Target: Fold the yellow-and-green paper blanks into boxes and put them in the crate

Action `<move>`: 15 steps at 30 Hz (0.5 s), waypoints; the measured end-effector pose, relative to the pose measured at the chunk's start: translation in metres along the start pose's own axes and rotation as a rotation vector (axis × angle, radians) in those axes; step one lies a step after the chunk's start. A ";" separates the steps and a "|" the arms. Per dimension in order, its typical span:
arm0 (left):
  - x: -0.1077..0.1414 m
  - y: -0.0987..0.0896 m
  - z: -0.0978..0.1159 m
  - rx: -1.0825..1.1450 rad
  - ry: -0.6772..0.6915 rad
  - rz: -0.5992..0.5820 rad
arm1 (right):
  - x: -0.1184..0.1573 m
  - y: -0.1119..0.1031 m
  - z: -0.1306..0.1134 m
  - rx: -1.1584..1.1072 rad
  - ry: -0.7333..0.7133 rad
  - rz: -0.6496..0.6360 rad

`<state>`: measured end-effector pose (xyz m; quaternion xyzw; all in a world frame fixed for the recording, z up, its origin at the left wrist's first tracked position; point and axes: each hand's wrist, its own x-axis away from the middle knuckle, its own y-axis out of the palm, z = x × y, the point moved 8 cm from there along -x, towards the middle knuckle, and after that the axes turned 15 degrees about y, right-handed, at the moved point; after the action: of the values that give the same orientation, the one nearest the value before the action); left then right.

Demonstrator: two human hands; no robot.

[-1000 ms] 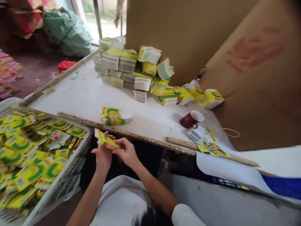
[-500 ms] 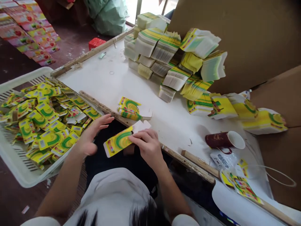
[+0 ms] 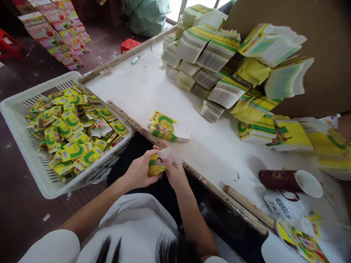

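Both hands meet on one small yellow-and-green carton [image 3: 154, 167] over my lap, close to the table's front edge. My left hand [image 3: 141, 168] wraps around its printed body from the left. At the carton's white flap end, my right hand [image 3: 173, 170] has its fingers closed on the card. My fingers cover much of the carton. Just beyond, a small pile of flat yellow cartons [image 3: 164, 126] lies on the white table. To my left, a white plastic basket [image 3: 41, 184] holds many folded yellow cartons [image 3: 72, 124].
Tall stacks of flat cartons [image 3: 211, 51] stand at the back of the table [image 3: 123, 87]. On the right are a maroon mug [image 3: 279, 180] and a clear plastic wrapper [image 3: 287, 206]. A wooden strip [image 3: 246, 208] edges the table. A red stool [image 3: 129, 45] stands beyond.
My left hand has moved from beside the basket to the carton and closed around it. My right hand still holds the flap end. The view has shifted left.
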<state>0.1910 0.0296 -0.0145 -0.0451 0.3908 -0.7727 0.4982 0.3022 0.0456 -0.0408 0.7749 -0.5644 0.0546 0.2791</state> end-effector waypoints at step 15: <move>0.001 -0.009 -0.017 0.085 -0.045 0.019 | -0.013 -0.021 0.027 -0.159 0.083 0.143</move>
<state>0.1763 0.0397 -0.0205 -0.0374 0.3468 -0.7827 0.5155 0.3106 0.0477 -0.0769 0.7052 -0.6088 0.0615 0.3583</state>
